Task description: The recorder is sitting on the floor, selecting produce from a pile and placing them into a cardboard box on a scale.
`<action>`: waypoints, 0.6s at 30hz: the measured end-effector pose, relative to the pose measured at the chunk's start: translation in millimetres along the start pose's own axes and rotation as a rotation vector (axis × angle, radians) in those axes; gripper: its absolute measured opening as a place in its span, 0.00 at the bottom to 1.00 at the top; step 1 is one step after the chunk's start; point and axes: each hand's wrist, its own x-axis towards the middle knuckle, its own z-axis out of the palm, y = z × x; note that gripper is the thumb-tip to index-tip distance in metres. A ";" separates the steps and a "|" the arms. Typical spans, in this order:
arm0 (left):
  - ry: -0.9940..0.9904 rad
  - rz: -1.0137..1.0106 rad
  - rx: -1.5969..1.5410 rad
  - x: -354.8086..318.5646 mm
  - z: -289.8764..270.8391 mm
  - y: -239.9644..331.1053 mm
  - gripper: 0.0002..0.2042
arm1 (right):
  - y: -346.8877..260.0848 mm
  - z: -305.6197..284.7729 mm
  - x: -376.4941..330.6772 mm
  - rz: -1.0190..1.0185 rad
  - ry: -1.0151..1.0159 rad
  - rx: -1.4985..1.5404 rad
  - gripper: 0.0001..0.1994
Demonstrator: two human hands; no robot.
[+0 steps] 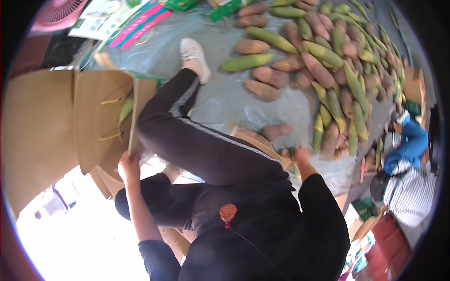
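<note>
My left hand [129, 167] is closed on the lower edge of a large brown cardboard box [104, 89] at the left. Yellow cord loops hang from the box's panel, and a green piece shows by its edge. Beside my right thigh, my right hand [301, 154] has its fingers curled; what they grip is hard to make out. Just left of those fingers is the end of a reddish-brown, long vegetable [285, 153]. A cardboard edge [262, 144] lies between my thigh and that hand, with another reddish-brown vegetable [276, 131] behind it.
A big heap of long green and reddish-brown vegetables [328, 61] covers the plastic sheet [215, 112] at the upper right. A pink fan [58, 13] and a printed bag [140, 23] are at the upper left. Another person [407, 187] crouches at the right.
</note>
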 end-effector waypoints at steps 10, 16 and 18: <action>-0.009 -0.026 0.003 -2.7 -2.0 7.1 0.11 | 46.6 -25.3 -5.1 0.004 0.304 0.360 0.24; -0.015 -0.025 0.038 -0.6 -0.2 10.0 0.12 | 19.1 -145.2 -38.7 -0.244 0.800 0.558 0.25; -0.016 0.000 0.046 -0.6 0.4 11.2 0.12 | -2.5 -197.7 -56.1 -0.397 0.969 0.601 0.26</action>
